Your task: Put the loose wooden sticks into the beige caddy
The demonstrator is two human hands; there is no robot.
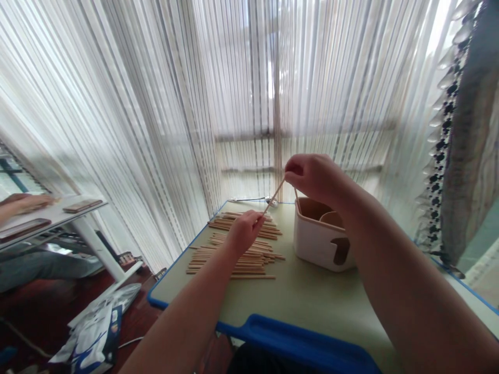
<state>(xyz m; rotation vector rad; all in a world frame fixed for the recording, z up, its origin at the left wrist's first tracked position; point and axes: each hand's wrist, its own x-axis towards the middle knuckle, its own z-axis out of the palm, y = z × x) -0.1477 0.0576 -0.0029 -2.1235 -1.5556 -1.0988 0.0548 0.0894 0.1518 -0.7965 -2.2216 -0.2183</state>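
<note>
Slanting into the white box (pixel 316 242), one thin stick (pixel 297 197).

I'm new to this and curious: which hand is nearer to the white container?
Right. The right hand is raised near the left end of the white container. The left hand is farther off, to the container's left, over the wooden sticks.

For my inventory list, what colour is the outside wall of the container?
The container's outside wall is mostly white, seen best in the head view.
</note>
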